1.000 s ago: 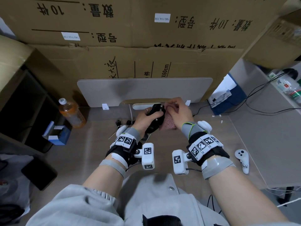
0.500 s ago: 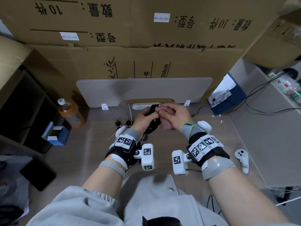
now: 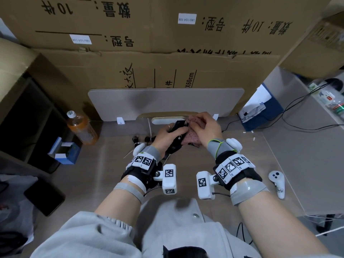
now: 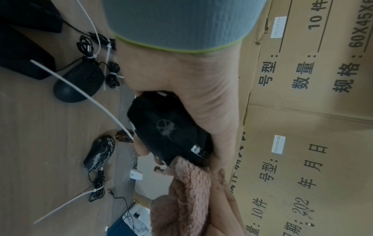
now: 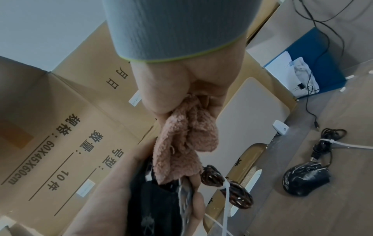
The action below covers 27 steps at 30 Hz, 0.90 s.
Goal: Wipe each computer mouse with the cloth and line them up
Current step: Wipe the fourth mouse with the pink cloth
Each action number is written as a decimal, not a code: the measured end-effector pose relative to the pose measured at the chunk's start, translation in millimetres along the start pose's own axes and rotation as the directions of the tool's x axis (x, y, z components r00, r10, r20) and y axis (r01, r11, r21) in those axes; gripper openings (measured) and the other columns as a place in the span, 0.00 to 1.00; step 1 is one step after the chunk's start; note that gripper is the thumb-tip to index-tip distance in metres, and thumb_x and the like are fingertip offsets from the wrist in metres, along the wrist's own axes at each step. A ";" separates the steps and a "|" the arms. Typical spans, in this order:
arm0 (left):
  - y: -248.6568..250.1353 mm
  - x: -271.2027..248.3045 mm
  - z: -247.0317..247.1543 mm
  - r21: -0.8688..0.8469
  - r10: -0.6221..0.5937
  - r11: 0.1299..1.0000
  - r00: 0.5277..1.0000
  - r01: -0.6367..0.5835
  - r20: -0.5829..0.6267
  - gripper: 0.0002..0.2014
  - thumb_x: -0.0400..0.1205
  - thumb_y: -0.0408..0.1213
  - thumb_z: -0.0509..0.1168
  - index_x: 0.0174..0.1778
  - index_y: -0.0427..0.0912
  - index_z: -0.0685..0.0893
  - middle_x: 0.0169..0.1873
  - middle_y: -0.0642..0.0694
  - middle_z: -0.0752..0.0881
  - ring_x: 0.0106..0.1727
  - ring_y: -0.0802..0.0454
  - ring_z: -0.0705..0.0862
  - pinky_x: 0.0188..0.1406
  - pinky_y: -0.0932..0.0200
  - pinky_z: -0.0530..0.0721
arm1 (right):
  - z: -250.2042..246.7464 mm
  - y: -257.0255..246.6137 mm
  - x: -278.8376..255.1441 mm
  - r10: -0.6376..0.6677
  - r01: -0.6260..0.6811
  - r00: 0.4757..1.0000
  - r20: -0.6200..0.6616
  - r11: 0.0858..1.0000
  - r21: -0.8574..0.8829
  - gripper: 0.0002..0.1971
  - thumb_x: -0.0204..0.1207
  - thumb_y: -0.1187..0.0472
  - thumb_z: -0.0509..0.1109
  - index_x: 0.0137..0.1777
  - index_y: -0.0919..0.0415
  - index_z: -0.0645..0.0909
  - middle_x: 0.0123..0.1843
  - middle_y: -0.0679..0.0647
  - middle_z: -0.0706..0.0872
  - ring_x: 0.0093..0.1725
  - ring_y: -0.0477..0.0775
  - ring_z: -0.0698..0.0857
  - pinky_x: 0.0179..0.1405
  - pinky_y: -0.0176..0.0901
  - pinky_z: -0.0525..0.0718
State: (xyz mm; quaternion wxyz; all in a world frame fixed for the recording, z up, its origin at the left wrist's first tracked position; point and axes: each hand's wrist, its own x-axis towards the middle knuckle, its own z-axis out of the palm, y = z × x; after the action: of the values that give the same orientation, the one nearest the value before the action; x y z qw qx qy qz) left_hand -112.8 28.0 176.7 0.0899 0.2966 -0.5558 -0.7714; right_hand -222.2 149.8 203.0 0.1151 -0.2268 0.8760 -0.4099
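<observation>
Cardboard boxes (image 3: 167,67) wall a wood-grain desk (image 3: 89,174); above it the left hand (image 3: 165,136) grips a matte black mouse (image 3: 176,135). Left wrist: fingers (image 4: 141,146) wrap its shell. Right wrist: the right hand (image 5: 181,89) pinches a fleecy pink cloth (image 5: 181,143), seemingly touching the mouse.

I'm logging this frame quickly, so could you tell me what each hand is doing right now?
Left hand: closed around the black mouse, held off the desk.
Right hand: closed on the pink cloth, pressed against the mouse.

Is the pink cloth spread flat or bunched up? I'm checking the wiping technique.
Bunched up: the right hand grips the cloth in a crumpled wad against the black mouse held by the left hand.
</observation>
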 end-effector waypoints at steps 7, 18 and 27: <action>0.8 0.7 2.2 0.105 0.019 0.994 0.999 -0.016 -0.029 0.02 0.82 0.32 0.71 0.48 0.42 0.88 0.36 0.46 0.90 0.34 0.52 0.88 0.31 0.61 0.86 | -3.0 -0.7 -4.2 -0.037 0.038 0.999 -0.031 0.998 0.048 0.11 0.77 0.51 0.75 0.58 0.50 0.84 0.50 0.44 0.86 0.52 0.49 0.83 0.49 0.38 0.74; -1.4 2.3 -1.3 0.131 0.029 0.991 0.999 -0.023 -0.041 0.03 0.81 0.33 0.72 0.47 0.44 0.88 0.36 0.50 0.90 0.38 0.53 0.88 0.35 0.63 0.84 | -0.5 -2.6 -0.6 -0.129 0.129 0.992 0.018 0.990 -0.060 0.14 0.71 0.43 0.76 0.55 0.43 0.88 0.52 0.44 0.91 0.55 0.50 0.88 0.58 0.47 0.85; -5.4 0.8 0.7 0.043 0.015 0.999 0.999 -0.014 -0.031 0.06 0.80 0.38 0.77 0.51 0.44 0.90 0.41 0.45 0.94 0.42 0.49 0.92 0.46 0.55 0.90 | -2.1 -4.1 -5.3 -0.054 0.053 0.998 -0.033 0.998 -0.029 0.15 0.77 0.52 0.75 0.63 0.52 0.86 0.59 0.53 0.90 0.60 0.58 0.86 0.57 0.43 0.80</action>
State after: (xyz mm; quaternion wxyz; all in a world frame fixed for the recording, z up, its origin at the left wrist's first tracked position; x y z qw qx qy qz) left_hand -112.8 30.2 171.6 0.0980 0.3066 -0.5728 -0.7538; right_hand -217.1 151.5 207.6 0.0858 -0.2449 0.8772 -0.4041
